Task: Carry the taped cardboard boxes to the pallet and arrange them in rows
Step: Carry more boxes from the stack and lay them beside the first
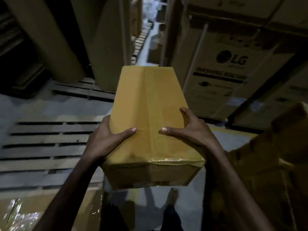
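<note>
head view, dim warehouse aisle. the person holds one taped cardboard box [146, 117] out in front at about waist height, clear of the floor, long side pointing away down the aisle. clear tape runs lengthwise along the top seam and wraps over the near end.

left hand [108, 139] grips the box's left edge near the close end: thumb flat across the top, fingers curled down round the side. right hand [188, 130] mirrors it on the right edge, thumb on top pointing inward, fingers wrapped over the side. thumb tips near each other, not touching.

wooden pallet [41, 147] lies on the floor to the left, slats bare where visible; the box is beside it, not over it. a plastic-wrapped carton [50, 212] sits at bottom left. tall lg-printed cartons [225, 72] stand on the right, brown upright cartons [108, 47] far left. one foot [172, 197] shows below the box on grey floor [158, 205].
</note>
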`<state>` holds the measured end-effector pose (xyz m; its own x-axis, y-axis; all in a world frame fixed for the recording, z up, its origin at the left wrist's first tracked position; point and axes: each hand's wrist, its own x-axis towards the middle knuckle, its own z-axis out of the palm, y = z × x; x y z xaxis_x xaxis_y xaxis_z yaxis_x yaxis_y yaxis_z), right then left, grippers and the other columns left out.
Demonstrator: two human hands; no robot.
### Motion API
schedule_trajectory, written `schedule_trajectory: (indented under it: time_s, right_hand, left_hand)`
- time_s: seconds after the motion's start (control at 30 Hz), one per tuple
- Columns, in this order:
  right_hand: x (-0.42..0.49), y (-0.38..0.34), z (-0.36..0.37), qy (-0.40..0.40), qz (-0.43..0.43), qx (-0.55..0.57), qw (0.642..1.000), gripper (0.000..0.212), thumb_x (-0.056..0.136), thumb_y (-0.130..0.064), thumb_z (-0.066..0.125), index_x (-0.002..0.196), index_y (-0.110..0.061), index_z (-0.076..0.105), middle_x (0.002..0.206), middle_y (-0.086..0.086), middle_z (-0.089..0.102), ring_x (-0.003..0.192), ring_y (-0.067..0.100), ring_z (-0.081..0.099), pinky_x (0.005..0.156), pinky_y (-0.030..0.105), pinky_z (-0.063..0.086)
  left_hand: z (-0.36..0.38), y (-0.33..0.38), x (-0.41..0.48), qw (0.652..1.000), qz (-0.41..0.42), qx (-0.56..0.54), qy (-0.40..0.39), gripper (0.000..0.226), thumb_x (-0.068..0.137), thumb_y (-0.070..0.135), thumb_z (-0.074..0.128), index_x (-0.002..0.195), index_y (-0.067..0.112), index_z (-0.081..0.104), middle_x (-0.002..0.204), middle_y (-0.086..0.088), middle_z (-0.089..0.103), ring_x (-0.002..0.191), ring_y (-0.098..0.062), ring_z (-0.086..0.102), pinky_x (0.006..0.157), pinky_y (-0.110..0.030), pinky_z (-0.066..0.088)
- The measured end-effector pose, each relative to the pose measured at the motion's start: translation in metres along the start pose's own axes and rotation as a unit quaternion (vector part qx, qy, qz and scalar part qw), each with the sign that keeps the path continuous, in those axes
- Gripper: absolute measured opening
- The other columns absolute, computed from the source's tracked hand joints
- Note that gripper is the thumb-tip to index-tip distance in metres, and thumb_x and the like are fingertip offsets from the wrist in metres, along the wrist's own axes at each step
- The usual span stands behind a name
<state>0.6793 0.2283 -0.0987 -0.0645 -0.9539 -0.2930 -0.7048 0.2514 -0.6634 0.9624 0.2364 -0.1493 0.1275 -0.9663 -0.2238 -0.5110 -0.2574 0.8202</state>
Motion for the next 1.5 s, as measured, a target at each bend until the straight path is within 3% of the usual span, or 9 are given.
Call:
schedule_trajectory:
  time_s: [0.27, 0.4, 0.53, 0.7, 0.9, 1.07, 1.13, 1.3, 1.5]
  right_hand:
    - [0.146, -0.030, -0.007, -0.179, -0.124, 0.003, 0.976, 0.136, 0.042, -0.096, 0.074, 0.158, -0.041, 0.029, 0.164, -0.004, 0.037, 0.143, 0.026, 0.045, 0.107, 0.050, 0.050]
    - [0.181, -0.056, 0.018, -0.268, -0.186, -0.060, 0.943, 0.122, 0.054, -0.092, 0.073, 0.157, -0.038, 0.034, 0.156, -0.004, 0.047, 0.133, 0.025, 0.052, 0.106, 0.046, 0.050]
    - [0.196, -0.076, 0.060, -0.333, -0.239, -0.135, 0.902, 0.116, 0.062, -0.084, 0.075, 0.158, -0.037, 0.031, 0.157, 0.002, 0.045, 0.137, 0.031, 0.048, 0.108, 0.046, 0.044]
    - [0.202, -0.108, 0.122, -0.365, -0.299, -0.208, 0.857, 0.117, 0.059, -0.089, 0.073, 0.156, -0.037, 0.034, 0.154, 0.004, 0.049, 0.133, 0.032, 0.052, 0.107, 0.050, 0.048]
    - [0.226, -0.131, 0.192, -0.387, -0.320, -0.263, 0.824, 0.114, 0.059, -0.092, 0.069, 0.154, -0.041, 0.034, 0.149, 0.000, 0.054, 0.132, 0.030, 0.055, 0.108, 0.050, 0.047]
    - [0.250, -0.142, 0.277, -0.399, -0.342, -0.299, 0.796, 0.122, 0.049, -0.099, 0.067, 0.151, -0.043, 0.032, 0.136, 0.004, 0.063, 0.119, 0.030, 0.061, 0.099, 0.048, 0.053]
    - [0.263, -0.146, 0.314, -0.396, -0.349, -0.309, 0.791, 0.122, 0.048, -0.098, 0.068, 0.150, -0.042, 0.031, 0.138, 0.005, 0.061, 0.122, 0.032, 0.060, 0.098, 0.048, 0.053]
    - [0.296, -0.138, 0.419, -0.385, -0.357, -0.273, 0.806, 0.121, 0.051, -0.087, 0.079, 0.151, -0.039, 0.030, 0.149, 0.003, 0.053, 0.129, 0.034, 0.055, 0.098, 0.052, 0.051]
    - [0.328, -0.096, 0.554, -0.350, -0.344, -0.195, 0.849, 0.127, 0.052, -0.077, 0.086, 0.155, -0.030, 0.029, 0.139, 0.007, 0.063, 0.125, 0.033, 0.060, 0.096, 0.042, 0.048]
  left_hand:
    - [0.018, 0.012, 0.017, 0.978, -0.133, -0.028, 0.159, 0.118, 0.046, 0.095, 0.073, 0.144, 0.035, 0.048, 0.130, 0.008, 0.066, 0.113, -0.022, 0.065, 0.098, -0.048, 0.054]
    - [0.030, 0.001, -0.005, 0.951, -0.210, -0.053, 0.219, 0.123, 0.046, 0.094, 0.072, 0.149, 0.033, 0.041, 0.138, 0.006, 0.059, 0.122, -0.025, 0.059, 0.101, -0.046, 0.051]
    - [0.035, -0.020, -0.025, 0.929, -0.263, -0.085, 0.248, 0.133, 0.045, 0.093, 0.071, 0.156, 0.031, 0.031, 0.146, 0.005, 0.055, 0.127, -0.026, 0.057, 0.102, -0.042, 0.050]
    - [0.045, -0.073, -0.035, 0.893, -0.305, -0.162, 0.289, 0.130, 0.048, 0.093, 0.076, 0.154, 0.035, 0.028, 0.141, 0.012, 0.057, 0.125, -0.020, 0.059, 0.103, -0.045, 0.053]
    - [0.055, -0.126, -0.020, 0.853, -0.331, -0.293, 0.278, 0.142, 0.042, 0.080, 0.089, 0.154, 0.031, 0.019, 0.137, 0.010, 0.056, 0.124, -0.017, 0.057, 0.106, -0.044, 0.052]
    - [0.056, -0.186, 0.006, 0.815, -0.336, -0.344, 0.323, 0.128, 0.056, 0.052, 0.097, 0.154, 0.024, 0.020, 0.128, 0.018, 0.055, 0.116, -0.006, 0.056, 0.088, -0.018, 0.049]
    - [0.052, -0.211, 0.021, 0.808, -0.337, -0.340, 0.344, 0.122, 0.058, 0.052, 0.098, 0.150, 0.027, 0.022, 0.126, 0.020, 0.055, 0.112, -0.001, 0.057, 0.085, -0.015, 0.050]
    - [0.052, -0.294, 0.063, 0.794, -0.371, -0.296, 0.380, 0.131, 0.045, 0.073, 0.091, 0.149, 0.035, 0.021, 0.128, 0.014, 0.061, 0.115, -0.015, 0.063, 0.098, -0.035, 0.055]
    - [0.091, -0.413, 0.111, 0.745, -0.389, -0.335, 0.425, 0.135, 0.052, 0.057, 0.097, 0.155, 0.027, 0.014, 0.138, 0.014, 0.054, 0.124, -0.012, 0.054, 0.104, -0.031, 0.047]
